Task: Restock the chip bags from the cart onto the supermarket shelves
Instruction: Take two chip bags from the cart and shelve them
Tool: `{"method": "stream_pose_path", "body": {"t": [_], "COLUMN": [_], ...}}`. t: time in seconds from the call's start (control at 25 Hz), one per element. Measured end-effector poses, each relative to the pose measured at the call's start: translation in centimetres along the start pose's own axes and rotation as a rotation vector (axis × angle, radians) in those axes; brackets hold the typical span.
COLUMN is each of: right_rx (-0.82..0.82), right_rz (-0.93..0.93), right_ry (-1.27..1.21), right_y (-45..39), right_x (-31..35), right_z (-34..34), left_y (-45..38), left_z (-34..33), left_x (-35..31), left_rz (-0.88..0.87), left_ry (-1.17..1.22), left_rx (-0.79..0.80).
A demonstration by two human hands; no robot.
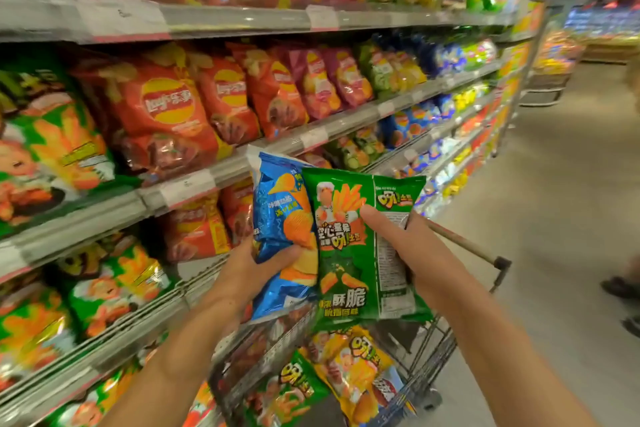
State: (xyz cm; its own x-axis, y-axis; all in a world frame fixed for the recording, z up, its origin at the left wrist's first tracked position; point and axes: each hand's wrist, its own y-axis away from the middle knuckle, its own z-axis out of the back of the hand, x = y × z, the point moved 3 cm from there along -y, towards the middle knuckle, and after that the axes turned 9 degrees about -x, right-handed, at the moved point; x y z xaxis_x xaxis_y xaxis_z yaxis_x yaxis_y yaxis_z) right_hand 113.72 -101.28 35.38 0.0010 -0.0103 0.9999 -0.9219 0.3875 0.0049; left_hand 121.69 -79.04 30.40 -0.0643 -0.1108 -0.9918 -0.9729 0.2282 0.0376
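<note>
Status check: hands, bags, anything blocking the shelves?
Left hand grips blue chip bag. Right hand holds green chip bags. Both held above cart, more bags inside. Shelves at left look full; nothing blocking.

Two bare forearms are showing from the bottom edge of the head view, with no sleeve, watch, ring or glove appearing on either. The left hand (247, 274) is showing its thumb and the heel of its palm. The right hand (412, 246) is showing its back, with a long straight thumb and short, unpainted nails.
</note>
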Motion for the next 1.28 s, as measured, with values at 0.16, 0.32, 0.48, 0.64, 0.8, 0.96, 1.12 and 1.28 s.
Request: {"method": "stream_pose_path", "body": {"t": [0.16,0.32,0.48,0.64,0.8,0.96,1.12,1.28], "right_rx": [0.3,0.326,0.341,0.387,0.475,0.549,0.601,0.574], "right_rz": [0.02,0.053,0.107,0.201,0.337,0.46,0.511,0.574], "right_ry": [0.029,-0.023,-0.104,-0.186,-0.257,-0.301,-0.274,-0.282], "right_y": [0.1,0.4,1.6,4.4,8.6,12.4,14.6,14.6], "right_x": [0.2,1.2,3.8,9.4,16.2,20.8,23.0,25.5], "right_z": [-1.1,-4.0,-9.3,-15.6,-22.4,-28.4,-33.8,-36.6], "left_y": [2.7,5.0,8.1,11.8,16.5,20.6,23.1,23.2], "left_z": [3.3,6.7,11.2,16.9,23.0,28.9,33.5,35.2], "left_x": [-1.6,-4.4,-8.2,-14.6,-22.0,-26.5,-29.5,-31.7], "left_rz": [-0.018,-0.074,-0.129,-0.289,-0.47,-0.549,-0.622,-0.671], "left_ry": [0.007,-0.041,-0.032,-0.035,-0.098,-0.115,-0.121,-0.086], "left_rx": [-0.107,-0.167,-0.228,-0.288,-0.334,-0.346,-0.397,-0.403]}}
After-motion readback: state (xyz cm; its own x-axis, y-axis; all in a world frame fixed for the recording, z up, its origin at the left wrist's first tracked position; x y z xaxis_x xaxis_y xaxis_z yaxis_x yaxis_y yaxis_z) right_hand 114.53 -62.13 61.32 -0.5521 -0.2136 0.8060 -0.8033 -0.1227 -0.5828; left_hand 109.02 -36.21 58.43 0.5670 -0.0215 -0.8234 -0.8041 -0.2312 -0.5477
